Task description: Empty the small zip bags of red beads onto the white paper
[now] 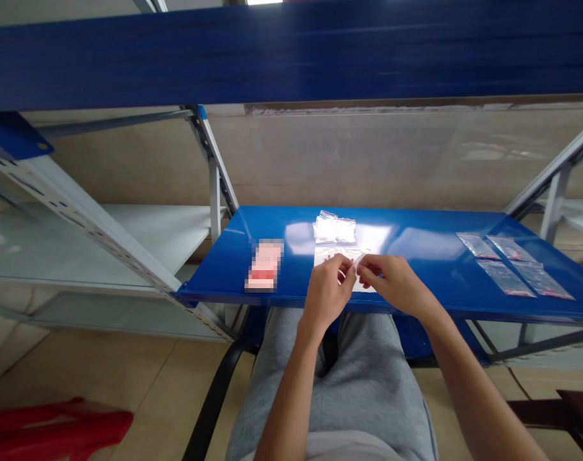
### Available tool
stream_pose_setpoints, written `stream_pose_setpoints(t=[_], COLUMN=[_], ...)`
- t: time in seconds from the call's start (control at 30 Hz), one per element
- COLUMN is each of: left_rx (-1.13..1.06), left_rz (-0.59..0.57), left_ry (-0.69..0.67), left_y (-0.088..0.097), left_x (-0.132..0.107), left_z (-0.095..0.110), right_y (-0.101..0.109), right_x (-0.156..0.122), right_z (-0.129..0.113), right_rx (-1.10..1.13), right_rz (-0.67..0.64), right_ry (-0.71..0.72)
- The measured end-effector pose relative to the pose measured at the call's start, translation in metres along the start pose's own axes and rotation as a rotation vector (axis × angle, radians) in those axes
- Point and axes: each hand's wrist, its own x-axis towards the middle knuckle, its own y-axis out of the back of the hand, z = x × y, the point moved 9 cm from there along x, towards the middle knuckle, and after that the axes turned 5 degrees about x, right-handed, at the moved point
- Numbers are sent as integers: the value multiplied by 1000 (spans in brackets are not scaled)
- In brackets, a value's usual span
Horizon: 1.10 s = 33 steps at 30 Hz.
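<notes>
Above the front of the blue shelf, my left hand (330,285) and my right hand (390,278) meet, fingers pinched together. Between the fingertips shows the edge of a small clear plastic bag (359,261), which both hands grip; most of it is hidden by the fingers. Below them lies a white sheet (322,255) with small reddish bits on it, partly covered by my hands. Just behind that sheet rests a stack of clear plastic bags (336,230).
Several flat clear zip bags (505,277) with reddish edges lie to the right on the blue shelf (420,256). On the left is a blurred-out pink and red item (265,264). A blue upper beam (291,57) crosses overhead, and metal uprights (212,153) flank the shelf.
</notes>
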Motion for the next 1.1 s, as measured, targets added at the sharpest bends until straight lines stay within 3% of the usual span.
stream_pose_setpoints(t=[0.17, 0.37, 0.53, 0.63, 0.77, 0.87, 0.97, 1.1], left_rx=[73, 227, 156, 154, 83, 32, -31, -232], left_rz=[65, 161, 59, -5, -33, -34, -41, 4], left_ry=[-21, 81, -70, -57, 66, 116, 130, 169], left_y=[1, 18, 7, -2, -1, 4, 8, 14], left_x=[-1, -2, -2, -3, -2, -2, -3, -3], left_z=[3, -9, 2, 1, -7, -10, -12, -22], right_y=[1, 4, 3, 3, 0, -6, -6, 16], right_x=[2, 0, 0, 0, 0, -3, -5, 1], right_z=[-1, 2, 6, 3, 2, 8, 11, 43], right_rx=[-43, -108, -127, -136, -68, 92, 279, 338], right_rz=[56, 79, 87, 89, 12, -126, -191, 64], right_ry=[3, -22, -83, -72, -99, -207, -207, -267])
